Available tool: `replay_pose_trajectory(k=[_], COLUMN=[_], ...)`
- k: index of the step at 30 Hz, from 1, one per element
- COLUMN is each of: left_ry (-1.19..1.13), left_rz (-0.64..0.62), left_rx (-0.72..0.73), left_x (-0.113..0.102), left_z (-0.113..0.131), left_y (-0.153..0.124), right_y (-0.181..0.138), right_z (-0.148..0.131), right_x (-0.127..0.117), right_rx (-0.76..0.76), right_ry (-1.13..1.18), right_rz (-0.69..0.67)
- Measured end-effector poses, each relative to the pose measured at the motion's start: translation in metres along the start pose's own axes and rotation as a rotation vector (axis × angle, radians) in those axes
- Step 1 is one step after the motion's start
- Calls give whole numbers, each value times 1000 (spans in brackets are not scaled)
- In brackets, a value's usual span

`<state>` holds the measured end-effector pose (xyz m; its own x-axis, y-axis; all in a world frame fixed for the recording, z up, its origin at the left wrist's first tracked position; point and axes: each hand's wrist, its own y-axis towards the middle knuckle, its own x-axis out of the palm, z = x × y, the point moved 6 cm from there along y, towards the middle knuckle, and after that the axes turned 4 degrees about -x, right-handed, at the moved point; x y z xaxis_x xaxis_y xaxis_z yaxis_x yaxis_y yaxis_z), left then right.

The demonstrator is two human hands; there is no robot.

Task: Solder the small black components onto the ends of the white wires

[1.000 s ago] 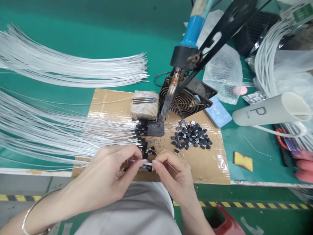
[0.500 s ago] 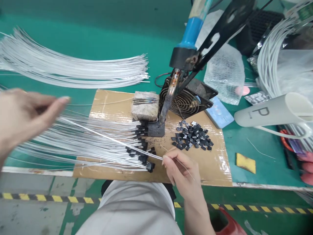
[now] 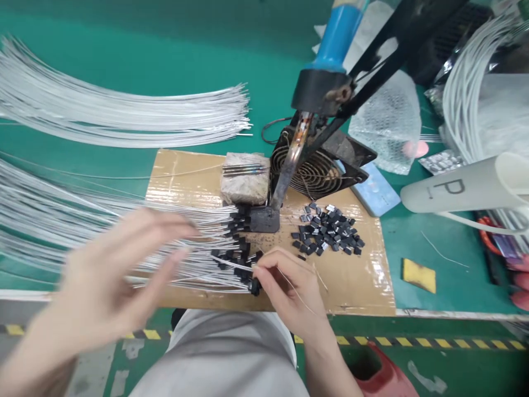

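My right hand point(image 3: 289, 289) pinches the end of a thin white wire point(image 3: 231, 264) near the front edge of a brown cardboard sheet point(image 3: 363, 281). Another fine wire crosses its fingers. My left hand point(image 3: 115, 270) is blurred by motion over a fan of white wires point(image 3: 61, 226) tipped with small black parts point(image 3: 237, 256). Its fingers are spread and hold nothing I can see. A soldering iron point(image 3: 289, 165) with a blue handle stands in a black holder just behind.
A pile of small black parts point(image 3: 326, 231) lies right of the iron. A second white wire bundle point(image 3: 124, 113), a black fan point(image 3: 314, 168), a brown block point(image 3: 243, 184), a yellow sponge point(image 3: 419, 274) and a white tube marked P point(image 3: 463, 190) lie around.
My left hand swung far out to the left, then came back toward the wire tips. My right hand kept its pinch and shifted slightly left.
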<state>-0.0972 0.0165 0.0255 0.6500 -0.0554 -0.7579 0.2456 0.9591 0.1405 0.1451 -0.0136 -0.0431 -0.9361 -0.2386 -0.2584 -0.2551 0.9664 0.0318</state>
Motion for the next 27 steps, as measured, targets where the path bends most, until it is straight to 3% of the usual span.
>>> replay_pose_trajectory(k=[3,5,8,11,15,20,24,27], left_ry=[-102,-155,-265,-401,-472,-493,-526,-545], left_rz=[-138,-171,-254,-316,-320,-329,-285,-254], left_rx=[172,128,-41,-217,-322,-359,-366,-363], left_x=[47,63,75,81,83,87,85,83], left_z=[49,55,44,32,25,16,15,17], left_y=[-1,4,13,18,20,16,19,21], right_y=[4,6,8,4,-10,-28,-32,-36], right_z=[-4,-7,-7,-3,8,21,23,25], right_x=[2,2,-1,-6,-25,-54,-68,-76], right_rx=[-42,-66,-41,5,38,51,-22,41], right_ry=[-3,4,19,66,174,185,113,56], right_rz=[-11,15,73,131,293,489,548,609])
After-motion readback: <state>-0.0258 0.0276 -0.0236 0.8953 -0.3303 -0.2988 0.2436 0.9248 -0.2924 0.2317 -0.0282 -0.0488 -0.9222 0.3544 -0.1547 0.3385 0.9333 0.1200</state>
